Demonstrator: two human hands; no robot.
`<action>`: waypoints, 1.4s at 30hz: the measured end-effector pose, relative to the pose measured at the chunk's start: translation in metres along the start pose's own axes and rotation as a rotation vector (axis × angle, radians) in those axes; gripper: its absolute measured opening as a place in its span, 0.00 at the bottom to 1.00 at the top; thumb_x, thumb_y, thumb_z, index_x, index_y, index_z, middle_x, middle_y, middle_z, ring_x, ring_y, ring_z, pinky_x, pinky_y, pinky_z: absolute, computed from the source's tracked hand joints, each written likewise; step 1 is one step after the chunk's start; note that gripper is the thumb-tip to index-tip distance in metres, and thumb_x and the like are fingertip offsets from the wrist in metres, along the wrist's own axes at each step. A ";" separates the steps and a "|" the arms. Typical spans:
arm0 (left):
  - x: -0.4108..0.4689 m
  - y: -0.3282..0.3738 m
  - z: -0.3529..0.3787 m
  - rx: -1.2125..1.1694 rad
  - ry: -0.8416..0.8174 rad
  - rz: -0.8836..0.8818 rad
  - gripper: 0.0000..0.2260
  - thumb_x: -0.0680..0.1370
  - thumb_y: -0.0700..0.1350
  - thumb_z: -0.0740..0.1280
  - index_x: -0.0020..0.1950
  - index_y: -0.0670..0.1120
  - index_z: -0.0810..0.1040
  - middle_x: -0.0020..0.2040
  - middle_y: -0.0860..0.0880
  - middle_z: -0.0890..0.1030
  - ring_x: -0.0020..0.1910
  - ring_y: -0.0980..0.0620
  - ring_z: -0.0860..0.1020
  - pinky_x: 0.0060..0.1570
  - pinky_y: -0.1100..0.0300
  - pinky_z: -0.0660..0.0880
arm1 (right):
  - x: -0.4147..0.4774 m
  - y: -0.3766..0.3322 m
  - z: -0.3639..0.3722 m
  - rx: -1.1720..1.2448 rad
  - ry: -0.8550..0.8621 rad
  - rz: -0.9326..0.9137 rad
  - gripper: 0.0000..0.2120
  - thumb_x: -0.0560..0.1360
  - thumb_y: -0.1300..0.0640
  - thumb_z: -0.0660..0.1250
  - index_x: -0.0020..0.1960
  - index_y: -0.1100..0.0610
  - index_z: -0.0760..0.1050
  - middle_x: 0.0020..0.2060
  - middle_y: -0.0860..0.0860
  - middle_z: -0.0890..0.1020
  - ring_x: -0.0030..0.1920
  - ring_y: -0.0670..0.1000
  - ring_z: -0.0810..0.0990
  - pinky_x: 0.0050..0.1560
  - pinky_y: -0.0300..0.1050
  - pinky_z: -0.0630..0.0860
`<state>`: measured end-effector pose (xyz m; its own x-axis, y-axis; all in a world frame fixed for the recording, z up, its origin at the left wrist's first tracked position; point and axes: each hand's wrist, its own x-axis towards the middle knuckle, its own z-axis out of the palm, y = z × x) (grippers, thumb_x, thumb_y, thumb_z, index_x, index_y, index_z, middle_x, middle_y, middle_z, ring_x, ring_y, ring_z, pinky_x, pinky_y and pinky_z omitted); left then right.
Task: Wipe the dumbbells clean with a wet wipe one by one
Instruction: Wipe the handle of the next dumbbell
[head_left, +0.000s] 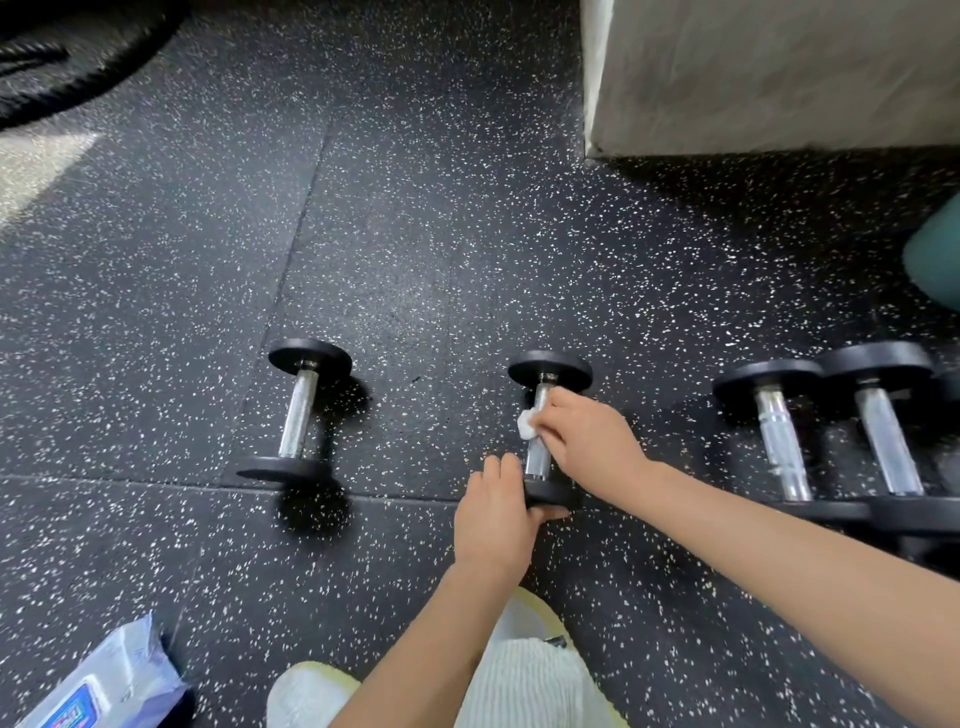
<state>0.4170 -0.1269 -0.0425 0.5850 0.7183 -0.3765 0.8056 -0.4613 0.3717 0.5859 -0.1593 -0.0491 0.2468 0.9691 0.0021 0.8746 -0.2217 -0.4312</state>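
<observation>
On the black rubber floor (415, 234), flecked all over with white and divided by thin seams into tiles, the middle dumbbell (549, 368) is laid with its chrome handle running away from the person. Its round, matte black near plate is gripped by the left hand (493, 525), fingers curled over the rim and thumb tucked beneath. A small crumpled white wet wipe (525, 425) is pinched in the bent fingers of the right hand (587, 441) and pressed against the upper part of the handle, just below the far plate.

A second dumbbell (298, 415) of the same shape, with a duller grey handle, is seen well apart to the left. Two more dumbbells (779, 441) with glossy handles are set side by side to the right, their plates touching.

A soft blue-and-white wipe pack (104, 680) is seen at the lower left, and ribbed white trousers (524, 680) at the bottom edge. A pale, flat-sided block (779, 67) is stood at the upper right, with a blurred teal rounded shape (935, 260) at the right edge.
</observation>
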 end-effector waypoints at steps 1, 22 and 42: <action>0.000 -0.001 0.001 0.008 0.008 0.014 0.27 0.74 0.67 0.72 0.58 0.48 0.69 0.58 0.50 0.74 0.58 0.46 0.74 0.55 0.53 0.73 | -0.004 -0.001 0.000 0.017 -0.027 -0.033 0.07 0.80 0.53 0.66 0.52 0.51 0.83 0.47 0.46 0.77 0.44 0.52 0.80 0.40 0.47 0.74; 0.006 -0.001 -0.003 0.149 0.021 0.287 0.07 0.82 0.45 0.67 0.59 0.49 0.74 0.54 0.51 0.75 0.52 0.46 0.73 0.40 0.52 0.65 | -0.018 0.018 -0.016 0.175 -0.231 -0.051 0.07 0.79 0.53 0.66 0.52 0.46 0.83 0.47 0.41 0.78 0.47 0.43 0.77 0.45 0.42 0.74; -0.015 -0.009 0.012 -0.064 0.189 0.249 0.22 0.82 0.70 0.53 0.54 0.52 0.72 0.48 0.58 0.75 0.45 0.57 0.74 0.40 0.59 0.71 | -0.005 0.018 -0.018 0.179 -0.168 0.067 0.06 0.79 0.51 0.69 0.52 0.47 0.84 0.49 0.42 0.80 0.50 0.48 0.79 0.51 0.50 0.77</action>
<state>0.4020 -0.1395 -0.0502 0.7310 0.6742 -0.1052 0.6290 -0.6059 0.4871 0.6081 -0.1700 -0.0404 0.2160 0.9606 -0.1751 0.7674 -0.2779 -0.5779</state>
